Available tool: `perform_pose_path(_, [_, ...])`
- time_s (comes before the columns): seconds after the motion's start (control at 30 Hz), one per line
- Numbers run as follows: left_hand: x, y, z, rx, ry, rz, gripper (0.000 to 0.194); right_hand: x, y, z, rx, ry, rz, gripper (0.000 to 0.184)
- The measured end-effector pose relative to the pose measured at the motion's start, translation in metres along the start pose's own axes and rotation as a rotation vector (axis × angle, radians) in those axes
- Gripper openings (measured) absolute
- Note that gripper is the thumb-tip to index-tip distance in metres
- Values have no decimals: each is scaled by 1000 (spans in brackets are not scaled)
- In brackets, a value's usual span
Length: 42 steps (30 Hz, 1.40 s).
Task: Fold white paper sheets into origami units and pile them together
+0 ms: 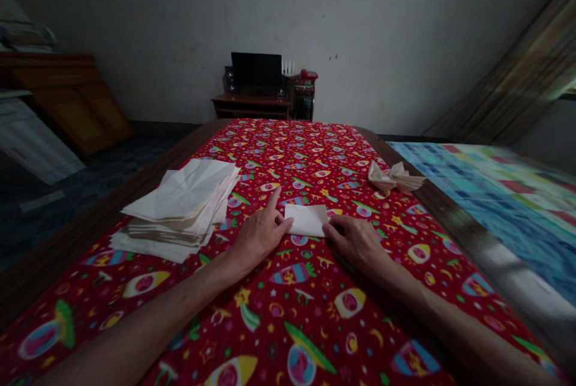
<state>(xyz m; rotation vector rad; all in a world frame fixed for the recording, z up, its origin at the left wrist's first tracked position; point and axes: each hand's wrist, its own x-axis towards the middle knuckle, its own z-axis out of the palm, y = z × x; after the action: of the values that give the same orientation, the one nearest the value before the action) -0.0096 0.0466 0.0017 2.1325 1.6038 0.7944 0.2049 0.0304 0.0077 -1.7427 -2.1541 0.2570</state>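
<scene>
A small folded white paper (306,220) lies flat on the red printed tablecloth (310,152), straight ahead of me. My left hand (260,237) sits at the paper's left edge, its fingertips touching the paper and its index finger raised and pointing forward. My right hand (355,243) presses on the paper's lower right corner. A thick stack of creased white paper sheets (180,206) lies to the left of my left hand. Beyond my right hand rests a crumpled, folded paper piece (396,177) in a tan shade.
The cloth-covered table has a dark wooden edge (468,230) along its right side. A bed with a blue checked cover (495,206) lies beyond it. A monitor (256,74) stands on a low wooden stand (249,107) against the far wall, and a wooden cabinet (63,98) stands at the left.
</scene>
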Motion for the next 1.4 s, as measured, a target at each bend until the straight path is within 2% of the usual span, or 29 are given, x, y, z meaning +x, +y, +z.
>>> perform_pose_path(0.17, [-4,1,0,23,-12,-6,81,-2,1,2,-59,28,-33,27])
perform_pose_path(0.47, [-7,5,2,189,23,10,76,0,-5,0,-162,36,-29,29])
perform_pose_path(0.67, [-11,3,5,308,21,105,72,3,-6,-3,-162,-15,16,31])
perform_pose_path(0.77, [-13,-1,6,321,93,175,69,2,-7,-4,-163,-22,35,30])
perform_pose_path(0.87, [-12,-3,7,305,158,293,49,1,-8,-5,-163,-23,28,28])
perform_pose_path(0.97, [-12,-3,7,293,114,432,27,-1,-6,-3,-167,-3,8,26])
perform_pose_path(1.07, [-14,0,7,319,23,506,31,-3,-4,2,-181,36,-43,26])
perform_pose_path(1.2, [-18,3,7,334,-82,483,37,-3,-2,7,-224,65,-52,27])
perform_pose_path(1.4, [-24,10,6,337,-126,475,38,-1,-2,6,-248,63,-49,28])
